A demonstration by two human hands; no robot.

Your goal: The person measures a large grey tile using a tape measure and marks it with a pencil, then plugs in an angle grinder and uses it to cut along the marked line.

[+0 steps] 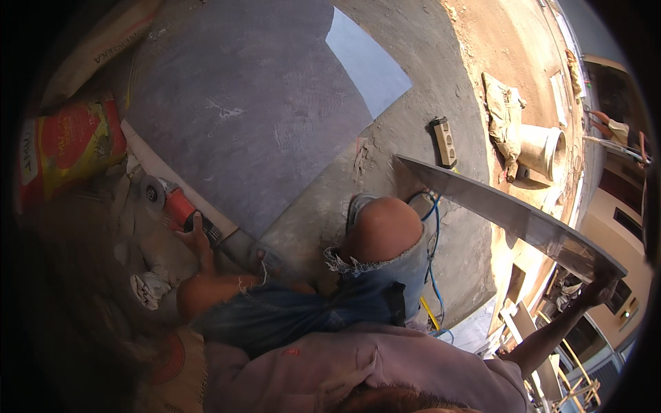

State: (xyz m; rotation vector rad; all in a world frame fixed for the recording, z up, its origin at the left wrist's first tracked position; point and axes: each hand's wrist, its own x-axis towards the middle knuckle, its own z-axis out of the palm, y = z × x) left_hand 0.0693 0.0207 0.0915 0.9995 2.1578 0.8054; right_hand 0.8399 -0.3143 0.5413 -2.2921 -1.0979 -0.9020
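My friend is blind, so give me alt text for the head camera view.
A person's left hand holds a red angle grinder while the right hand holds one end of a long grey strip; a large grey panel lies in front.

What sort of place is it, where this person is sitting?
Probably a building or renovation site: there is a red angle grinder at the left hand, a red and yellow sack to the left, and a power strip on rough, grey ground.
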